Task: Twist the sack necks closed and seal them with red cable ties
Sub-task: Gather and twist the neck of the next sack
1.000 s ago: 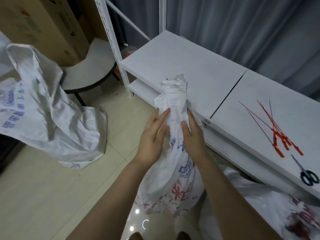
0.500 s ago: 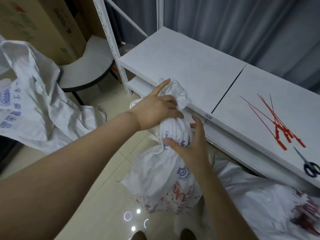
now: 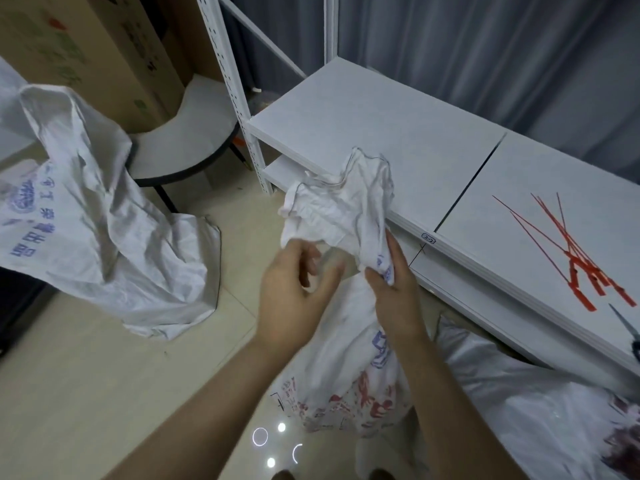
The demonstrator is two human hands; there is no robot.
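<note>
1. My right grip [image 3: 398,296], in the middle of the frame, is closed round the neck of the sack [image 3: 346,341]. The fingers are curled into the cloth just under the mouth.
2. My left grip [image 3: 294,289] sits just to the left of it, half curled and blurred. The thumb is close to the loose lip, but I cannot tell whether it holds any cloth.
3. The sack stands on the floor [image 3: 104,375] at lower centre, in front of the white shelf [image 3: 381,133]. Its mouth [image 3: 346,202] flares open above both grips.
4. I judge the cloth to be thin, soft and a bit slick, since it creases sharply and springs open wherever it is not held. The body looks slack and only part filled, so it should be light at the top.
5. I judge the best place to hold is low on the neck, where the cloth is gathered. One grip should pin that spot while the other winds the loose top.
6. The red cable ties [image 3: 581,265] lie on the shelf at the right of the frame, well apart from both grips. The scissors [image 3: 627,327] are at the right edge.
7. Half a second ago my left grip was clamped over the top of a tightly bunched neck. It has since dropped off to the left and the mouth has fanned open.
8. My right grip then lay lower with its fingers spread, and now it wraps the neck. The ties have not moved.
</note>
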